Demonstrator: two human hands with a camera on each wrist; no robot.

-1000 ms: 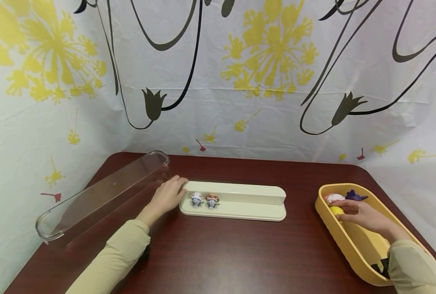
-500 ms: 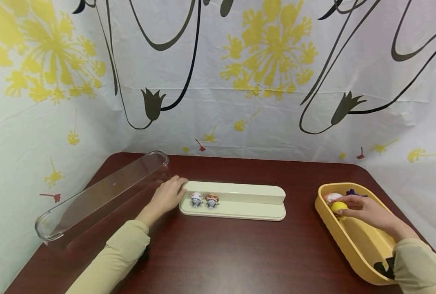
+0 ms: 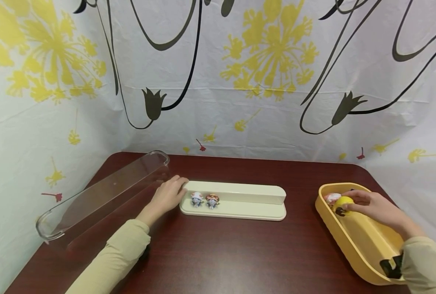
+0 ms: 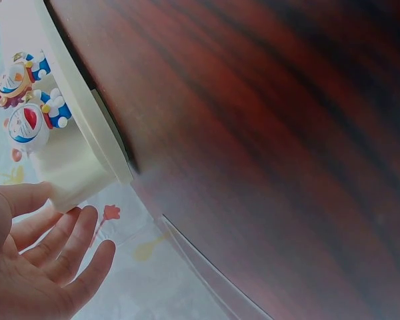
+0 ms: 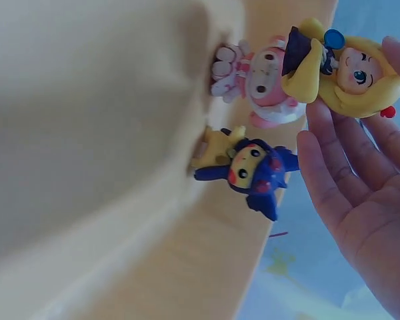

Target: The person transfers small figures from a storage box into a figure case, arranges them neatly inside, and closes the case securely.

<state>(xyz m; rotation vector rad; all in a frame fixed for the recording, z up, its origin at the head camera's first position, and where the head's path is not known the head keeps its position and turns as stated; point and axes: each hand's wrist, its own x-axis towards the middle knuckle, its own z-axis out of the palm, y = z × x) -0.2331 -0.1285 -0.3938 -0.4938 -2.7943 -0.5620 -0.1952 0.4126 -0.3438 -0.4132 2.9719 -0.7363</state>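
I have hands well apart. Right hand (image 3: 377, 209) pinches yellow-haired figurine (image 5: 357, 75) by head between thumb and fingers, over far end of yellow tray (image 3: 350, 252). Pink-and-white figurine (image 5: 263, 83) and blue-hooded figurine (image 5: 257, 173) sit near it, inside tray. Left hand (image 3: 167, 193), fingers loosely extended, touches left end of cream stepped base (image 3: 252, 208); I see two blue-and-white figurines (image 4: 27, 127) upright on lower step. Clear cover (image 3: 109, 195) lies farther left on reddish-brown table (image 3: 240, 253).
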